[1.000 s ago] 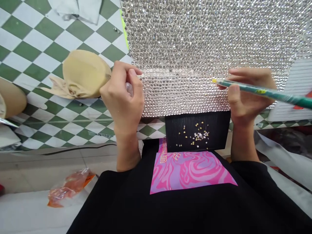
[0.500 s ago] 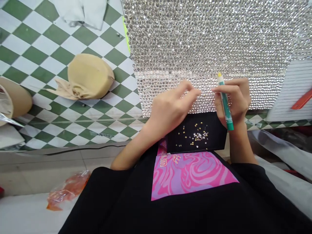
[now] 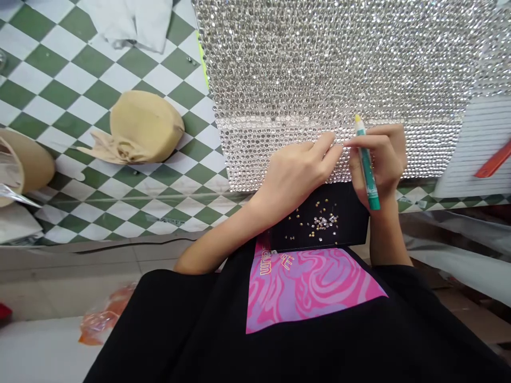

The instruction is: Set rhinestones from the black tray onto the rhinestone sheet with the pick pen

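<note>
My right hand (image 3: pixel 385 157) is closed around a green-and-white pencil (image 3: pixel 366 165), its yellow tip pointing up and away from me. Its thumb and index tips meet the fingers of my left hand (image 3: pixel 297 173). That left hand is bent inward with its fingers drawn together; anything pinched there is too small to make out. Both hands are over the near edge of a sheet of silver rhinestones (image 3: pixel 319 69). Below them, a black tray-like surface (image 3: pixel 347 234) carries loose clear and gold rhinestones (image 3: pixel 325 222).
A green-and-white checkered cloth (image 3: pixel 191 197) covers the table. On the left are a tied beige pouch (image 3: pixel 146 127), a cardboard roll (image 3: pixel 35 162) and white fabric (image 3: pixel 136 24). An orange-red tool (image 3: pixel 493 162) lies on a white ridged sheet (image 3: pixel 451 165) at right.
My left hand has moved right, bringing its fingertips up to my right fingers. The right hand still holds the pencil. The whole view has shifted slightly.
</note>
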`<state>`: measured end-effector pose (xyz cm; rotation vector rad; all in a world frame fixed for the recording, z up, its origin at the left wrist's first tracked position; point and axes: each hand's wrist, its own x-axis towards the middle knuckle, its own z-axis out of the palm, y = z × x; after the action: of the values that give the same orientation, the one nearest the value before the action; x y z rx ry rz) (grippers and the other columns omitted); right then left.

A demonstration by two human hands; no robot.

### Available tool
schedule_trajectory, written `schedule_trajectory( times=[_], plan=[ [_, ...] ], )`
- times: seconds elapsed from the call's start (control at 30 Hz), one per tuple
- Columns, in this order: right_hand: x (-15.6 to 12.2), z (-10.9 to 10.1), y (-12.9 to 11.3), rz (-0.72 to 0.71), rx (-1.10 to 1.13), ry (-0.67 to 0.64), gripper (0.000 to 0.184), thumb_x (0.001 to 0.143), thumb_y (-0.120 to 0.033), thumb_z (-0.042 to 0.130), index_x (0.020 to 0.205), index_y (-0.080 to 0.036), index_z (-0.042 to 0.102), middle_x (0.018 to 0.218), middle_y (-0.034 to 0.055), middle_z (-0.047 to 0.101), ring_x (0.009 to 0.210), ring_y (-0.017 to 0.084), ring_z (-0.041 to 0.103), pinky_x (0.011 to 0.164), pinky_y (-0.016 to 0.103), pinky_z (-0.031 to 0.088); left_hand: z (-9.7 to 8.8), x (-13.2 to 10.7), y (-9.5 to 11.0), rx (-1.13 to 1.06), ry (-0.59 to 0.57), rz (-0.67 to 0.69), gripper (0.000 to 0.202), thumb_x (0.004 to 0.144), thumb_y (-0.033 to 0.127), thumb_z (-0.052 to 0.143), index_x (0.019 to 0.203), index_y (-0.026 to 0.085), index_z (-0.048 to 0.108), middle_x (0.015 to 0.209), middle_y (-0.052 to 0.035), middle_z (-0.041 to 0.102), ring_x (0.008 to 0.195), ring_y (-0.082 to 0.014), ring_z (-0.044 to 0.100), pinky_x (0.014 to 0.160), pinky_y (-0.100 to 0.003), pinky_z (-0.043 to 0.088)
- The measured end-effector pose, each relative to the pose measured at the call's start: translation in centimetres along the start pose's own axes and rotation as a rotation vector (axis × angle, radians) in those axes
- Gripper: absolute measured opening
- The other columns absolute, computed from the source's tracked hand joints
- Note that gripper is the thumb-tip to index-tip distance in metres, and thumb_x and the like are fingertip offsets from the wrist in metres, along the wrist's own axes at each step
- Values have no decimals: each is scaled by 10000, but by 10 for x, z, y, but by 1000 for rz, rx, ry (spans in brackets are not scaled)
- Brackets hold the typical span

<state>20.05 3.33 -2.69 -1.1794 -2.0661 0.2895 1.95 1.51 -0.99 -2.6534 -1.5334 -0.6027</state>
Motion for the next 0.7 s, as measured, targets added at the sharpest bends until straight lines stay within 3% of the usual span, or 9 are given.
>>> schedule_trajectory(
  times=[0.27, 0.4, 0.53, 0.7],
  plan=[
    [-1, -1, 2, 14, -18, -6, 148, 921, -234, 558, 1038, -297, 622, 911, 39, 542, 859, 160, 568, 783, 341, 496, -4, 13, 2, -24, -189, 35, 395, 988, 62, 250, 1033, 117, 639, 959, -84, 696, 658, -131, 642, 498, -325, 212],
    [-2, -5, 2, 66, -6, -62, 225, 912, -224, 541, 1084, -348, 616, 963, 71, 557, 959, 204, 566, 867, 375, 494, -6, 20, 1, -22, -279, 45, 395, 975, 40, 245, 1037, 93, 631, 992, -107, 687, 665, -131, 640, 492, -322, 188],
    [-2, -12, 0, 46, 16, -31, 213, 907, -218, 557, 1078, -324, 626, 949, 70, 559, 938, 200, 569, 852, 373, 494, -8, 13, 1, 12, -226, 88, 355, 975, 46, 265, 977, 94, 617, 950, -103, 674, 661, -138, 619, 494, -325, 201],
    [-12, -21, -7, 3, -6, 40, 172, 870, -160, 611, 1013, -251, 640, 895, 33, 571, 859, 146, 578, 770, 325, 487, -11, -15, 8, -33, -133, 228, 224, 976, 90, 384, 850, 146, 560, 792, -31, 632, 592, -123, 543, 513, -302, 271]
  ],
)
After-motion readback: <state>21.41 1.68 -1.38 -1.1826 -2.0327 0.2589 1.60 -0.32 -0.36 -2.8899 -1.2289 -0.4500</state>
